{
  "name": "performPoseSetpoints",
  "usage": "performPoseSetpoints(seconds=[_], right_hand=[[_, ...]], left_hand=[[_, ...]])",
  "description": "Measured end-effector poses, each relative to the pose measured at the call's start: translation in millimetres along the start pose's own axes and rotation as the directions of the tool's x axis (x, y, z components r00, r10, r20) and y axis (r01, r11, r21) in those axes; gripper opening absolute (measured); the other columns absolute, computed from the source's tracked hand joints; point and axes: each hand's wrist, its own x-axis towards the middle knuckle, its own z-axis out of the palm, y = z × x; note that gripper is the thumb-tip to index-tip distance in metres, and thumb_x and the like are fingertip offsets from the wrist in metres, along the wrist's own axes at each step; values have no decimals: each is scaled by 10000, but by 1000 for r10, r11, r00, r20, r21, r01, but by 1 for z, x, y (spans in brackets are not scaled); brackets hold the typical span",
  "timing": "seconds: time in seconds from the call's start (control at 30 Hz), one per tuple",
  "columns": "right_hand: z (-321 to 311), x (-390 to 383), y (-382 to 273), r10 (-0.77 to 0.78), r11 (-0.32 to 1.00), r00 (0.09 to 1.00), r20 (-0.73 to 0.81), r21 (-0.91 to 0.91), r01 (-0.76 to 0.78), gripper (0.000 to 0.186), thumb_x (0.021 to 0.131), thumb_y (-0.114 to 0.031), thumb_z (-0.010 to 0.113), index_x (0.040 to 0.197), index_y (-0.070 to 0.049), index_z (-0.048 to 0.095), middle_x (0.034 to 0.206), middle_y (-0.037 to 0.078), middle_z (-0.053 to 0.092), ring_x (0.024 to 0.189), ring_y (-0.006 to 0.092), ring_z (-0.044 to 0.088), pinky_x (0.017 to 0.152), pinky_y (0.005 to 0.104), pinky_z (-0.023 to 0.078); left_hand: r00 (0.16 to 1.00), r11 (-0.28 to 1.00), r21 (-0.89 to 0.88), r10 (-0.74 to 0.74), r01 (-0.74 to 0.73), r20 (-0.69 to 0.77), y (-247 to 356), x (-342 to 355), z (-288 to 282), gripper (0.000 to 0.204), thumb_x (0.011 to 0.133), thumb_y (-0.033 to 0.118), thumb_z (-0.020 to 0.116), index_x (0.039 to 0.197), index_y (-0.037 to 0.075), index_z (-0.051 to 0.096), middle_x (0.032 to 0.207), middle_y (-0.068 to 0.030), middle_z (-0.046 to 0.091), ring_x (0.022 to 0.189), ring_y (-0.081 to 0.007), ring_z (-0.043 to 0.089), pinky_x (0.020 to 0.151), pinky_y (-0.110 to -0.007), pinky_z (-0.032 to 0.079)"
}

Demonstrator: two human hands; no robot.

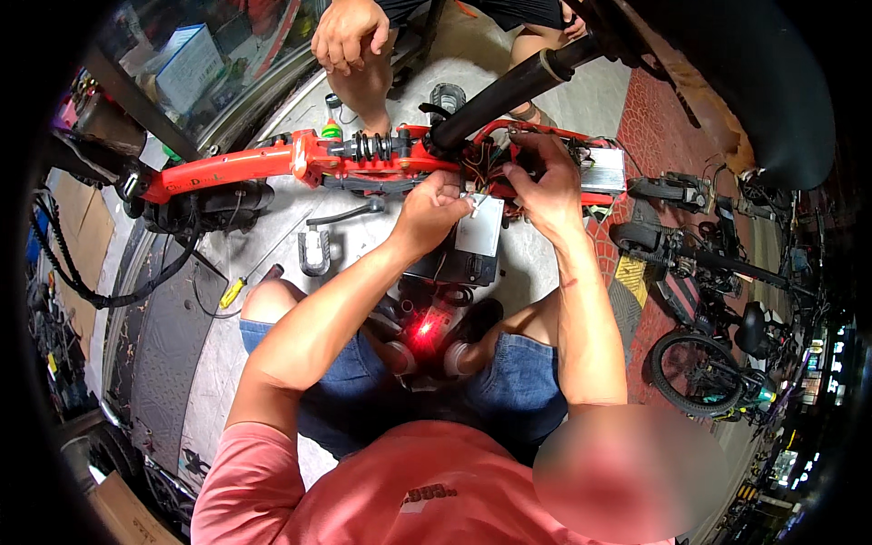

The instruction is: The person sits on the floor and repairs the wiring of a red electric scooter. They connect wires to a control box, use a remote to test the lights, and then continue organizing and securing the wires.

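A red electric bike frame (227,166) stretches across in front of me, with a black spring shock (373,147) and a black seat post (509,95). At its middle, thin wires (490,168) come out of the opened frame. My left hand (431,211) is closed in a pinch on a small white connector (473,203) just below the frame. My right hand (549,186) curls over the wires, thumb and fingertips around them; the exact grip is partly hidden. Under the hands sits a black box with a white label (480,224), between my knees and the bike.
Across the bike is another person's hand (350,36), resting over a bare leg. A crank with a pedal (314,252) and a yellow-handled screwdriver (232,292) are at left. A red light (424,330) glows between my feet. Bikes and a wheel (695,372) stand at right.
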Motion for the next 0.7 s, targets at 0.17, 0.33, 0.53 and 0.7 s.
performPoseSetpoints(seconds=[0.17, 0.33, 0.53, 0.7], right_hand=[[-7, -7, -3, 68, 988, 997, 47, 136, -74, 322, 905, -93, 745, 1211, 4, 719, 1140, 148, 706, 1025, 273, 715, 912, 368, 560], [-13, -11, 3, 33, 989, 999, 37, 143, -38, 291, 932, -42, 725, 1218, 13, 729, 1074, 81, 722, 913, 153, 712, 808, 298, 568], [-13, -12, 9, 106, 969, 994, 40, 222, -112, 269, 904, -90, 754, 1152, 12, 736, 1072, 148, 730, 975, 273, 741, 871, 362, 574], [-19, -13, 1, 103, 976, 993, 52, 189, -111, 232, 891, -96, 766, 1097, 11, 755, 1033, 147, 732, 958, 269, 739, 847, 363, 574]], left_hand=[[999, 999, 35, 30, -29, -29, -11, 2, -3, 454, 938, 135, 777, 1312, -59, 607, 1039, -117, 753, 852, -129, 706, 773, -308, 570], [998, 978, 207, 19, -6, -62, -4, -4, -2, 358, 971, 66, 756, 1269, -51, 594, 937, -12, 702, 771, -37, 597, 671, -212, 480], [993, 978, 209, 27, -2, -116, -8, -4, -1, 260, 962, 96, 794, 1126, -16, 627, 851, 23, 659, 736, -32, 577, 645, -217, 471], [996, 938, 337, -64, 79, -56, -2, -4, -13, 284, 912, 252, 850, 920, 20, 687, 749, -5, 653, 694, -95, 591, 641, -293, 502]])
